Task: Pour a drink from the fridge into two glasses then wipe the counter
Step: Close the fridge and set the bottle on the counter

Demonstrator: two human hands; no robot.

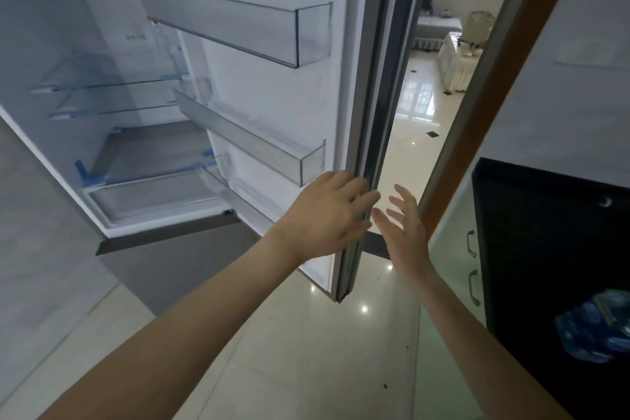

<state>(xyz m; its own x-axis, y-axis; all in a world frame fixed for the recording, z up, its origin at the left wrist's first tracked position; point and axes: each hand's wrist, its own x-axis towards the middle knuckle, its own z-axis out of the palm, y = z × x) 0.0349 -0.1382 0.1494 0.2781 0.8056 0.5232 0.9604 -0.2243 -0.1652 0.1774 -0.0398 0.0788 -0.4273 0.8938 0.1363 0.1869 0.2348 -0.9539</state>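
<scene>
Left hand [329,215] on fridge door [272,85] edge, right hand [405,228] spread beside it.

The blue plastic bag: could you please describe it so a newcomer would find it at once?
Start at the open fridge door, then look right to the black counter. The crumpled blue plastic bag lies at its near right edge, the only bright blue thing on that dark surface.

Two bare forearms reach into the head view, uncovered along their whole visible length, with no sleeve edge showing. The left hand [327,215] and right hand [405,232] are ungloved, the fingers [404,196] slender. Motion blur softens the fingertips, so the nails cannot be made out clearly.
</scene>
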